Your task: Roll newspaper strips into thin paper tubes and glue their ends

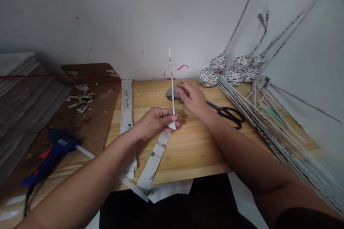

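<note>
Between the pinched fingers (169,119) of the left hand (152,123) stands a thin rolled paper tube (172,82), nearly upright, its printed tip pointing away from the body. The thumb presses it from above, closed firmly near its base. From beneath that same grip, a flat printed paper strip (154,155) slants toward the body and reaches the near edge of the wooden table (193,157).

Just right of the tube, and a little farther from the body than the left fingers, is the right hand (192,96), blurred. Its fingers are loosely bent and partly spread, holding nothing that shows. Just beside their tips lies a crumpled grey cloth (172,93); whether they touch it, I cannot tell.

Right of both sets of fingers, partly behind the right forearm, lie black-handled scissors (231,114). Farther right and beyond are woven paper balls (208,77) with long stalks, near the wall (150,18), and a bundle of paper rods (249,118) running toward the body.

Left of the left fingers, a long stack of paper strips (127,103) rests on the table. Farther left, brown cardboard (91,125) carries paper scraps (80,102) and, nearer the body, a blue glue gun (53,154) with a pale stick (85,151) in its rear end.
</note>
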### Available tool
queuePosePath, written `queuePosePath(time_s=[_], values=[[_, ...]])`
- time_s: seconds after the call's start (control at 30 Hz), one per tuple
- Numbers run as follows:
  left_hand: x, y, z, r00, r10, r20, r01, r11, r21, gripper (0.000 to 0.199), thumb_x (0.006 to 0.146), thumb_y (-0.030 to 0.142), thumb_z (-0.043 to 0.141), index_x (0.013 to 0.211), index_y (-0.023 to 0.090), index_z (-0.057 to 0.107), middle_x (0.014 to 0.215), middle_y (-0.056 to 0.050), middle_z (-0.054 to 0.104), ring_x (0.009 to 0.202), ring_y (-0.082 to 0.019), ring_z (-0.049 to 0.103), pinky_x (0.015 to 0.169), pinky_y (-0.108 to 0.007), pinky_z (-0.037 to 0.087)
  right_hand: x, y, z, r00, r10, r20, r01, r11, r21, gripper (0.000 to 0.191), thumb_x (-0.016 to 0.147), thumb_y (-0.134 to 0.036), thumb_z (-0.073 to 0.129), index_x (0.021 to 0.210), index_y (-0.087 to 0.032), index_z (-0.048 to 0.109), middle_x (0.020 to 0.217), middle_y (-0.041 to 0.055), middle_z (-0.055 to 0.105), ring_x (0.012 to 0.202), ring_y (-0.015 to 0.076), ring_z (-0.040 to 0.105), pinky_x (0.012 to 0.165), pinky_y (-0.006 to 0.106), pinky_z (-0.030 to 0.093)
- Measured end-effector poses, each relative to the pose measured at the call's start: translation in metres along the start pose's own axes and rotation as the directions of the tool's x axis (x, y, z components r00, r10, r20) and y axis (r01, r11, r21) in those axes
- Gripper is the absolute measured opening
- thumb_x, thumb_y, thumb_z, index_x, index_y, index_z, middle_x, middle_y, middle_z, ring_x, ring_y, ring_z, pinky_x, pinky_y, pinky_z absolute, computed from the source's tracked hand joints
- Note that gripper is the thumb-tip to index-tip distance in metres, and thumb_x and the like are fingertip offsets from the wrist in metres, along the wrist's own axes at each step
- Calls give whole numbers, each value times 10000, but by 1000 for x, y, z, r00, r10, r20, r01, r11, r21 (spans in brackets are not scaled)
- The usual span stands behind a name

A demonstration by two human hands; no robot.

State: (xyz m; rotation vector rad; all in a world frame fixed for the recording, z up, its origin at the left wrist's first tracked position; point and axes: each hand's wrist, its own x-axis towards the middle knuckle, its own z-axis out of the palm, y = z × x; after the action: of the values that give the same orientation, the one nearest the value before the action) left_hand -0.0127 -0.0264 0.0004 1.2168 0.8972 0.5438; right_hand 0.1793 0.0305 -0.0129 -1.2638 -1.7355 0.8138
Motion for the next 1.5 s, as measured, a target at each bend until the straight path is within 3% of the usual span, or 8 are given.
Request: queuePosePath(time_s=[0.1, 0.23, 0.5, 0.6, 0.8, 1.07, 1.27, 1.5], values=[[0, 1, 1, 1000, -11, -26, 10, 999, -37, 281, 771, 420, 714, 865, 155, 716, 865, -67, 723, 796, -154, 648, 698, -288, 532, 2, 12, -1, 991, -122, -49, 81, 862, -501, 318, 785, -338, 701, 1054, -169, 715, 1103, 161, 647, 1080, 321, 517, 917, 428, 367], [-1, 2, 2, 999, -23, -37, 21, 998, -55, 288, 766, 422, 720, 876, 156, 701, 892, -67, 716, 793, -161, 648, 656, -285, 538, 6, 23, 1, 992, -116, -59, 61, 817, -574, 134, 810, -274, 656, 826, -169, 738, 870, 111, 691, 861, 256, 590, 800, 373, 412], [2, -2, -2, 999, 7, -44, -11, 995, -98, 296, 773, 422, 717, 901, 155, 698, 861, -63, 716, 806, -160, 656, 714, -305, 547, -3, -5, 2, 971, -183, -157, 151, 968, -199, 331, 825, -491, 640, 811, -166, 695, 819, 68, 678, 773, 179, 590, 745, 313, 447], [3, -2, -3, 999, 20, -46, -25, 994, -104, 287, 777, 419, 714, 869, 148, 698, 860, -67, 718, 812, -161, 658, 725, -306, 548, -9, -21, 2, 990, -110, 93, 91, 979, 184, 340, 886, -472, 561, 912, -165, 704, 881, 60, 694, 781, 151, 612, 716, 275, 471], [4, -3, -4, 999, 38, -22, -39, 998, -46, 282, 782, 419, 703, 874, 154, 728, 865, -81, 723, 855, -191, 665, 761, -340, 546, -14, -26, 4, 856, -3, 517, -269, 851, 450, 417, 861, -497, 593, 1053, -141, 696, 665, 6, 650, 535, 98, 566, 501, 215, 434], [3, -1, -2, 997, 67, -32, -67, 998, -7, 220, 777, 368, 713, 818, 153, 741, 817, -74, 715, 797, -163, 652, 730, -308, 543, -16, -34, 9, 940, 75, 332, -232, 854, 465, 277, 719, -402, 758, 716, -135, 684, 559, -47, 553, 483, 56, 449, 442, 192, 329], [3, -2, -2, 995, 75, -68, -79, 996, -52, 253, 772, 393, 721, 818, 145, 742, 832, -91, 725, 805, -177, 672, 741, -311, 552, -16, -36, 10, 963, 88, 256, -192, 889, 416, 301, 765, -439, 710, 782, -139, 709, 569, -43, 537, 504, 60, 434, 457, 205, 314], [11, -1, -12, 941, 82, -327, -185, 937, -295, 329, 695, 359, 799, 942, 148, 747, 896, -73, 720, 730, -156, 671, 666, -285, 590, -14, -34, 19, 974, 128, 186, -207, 835, 510, 316, 755, -470, 702, 778, -158, 650, 697, -13, 622, 556, 71, 504, 474, 202, 370]])
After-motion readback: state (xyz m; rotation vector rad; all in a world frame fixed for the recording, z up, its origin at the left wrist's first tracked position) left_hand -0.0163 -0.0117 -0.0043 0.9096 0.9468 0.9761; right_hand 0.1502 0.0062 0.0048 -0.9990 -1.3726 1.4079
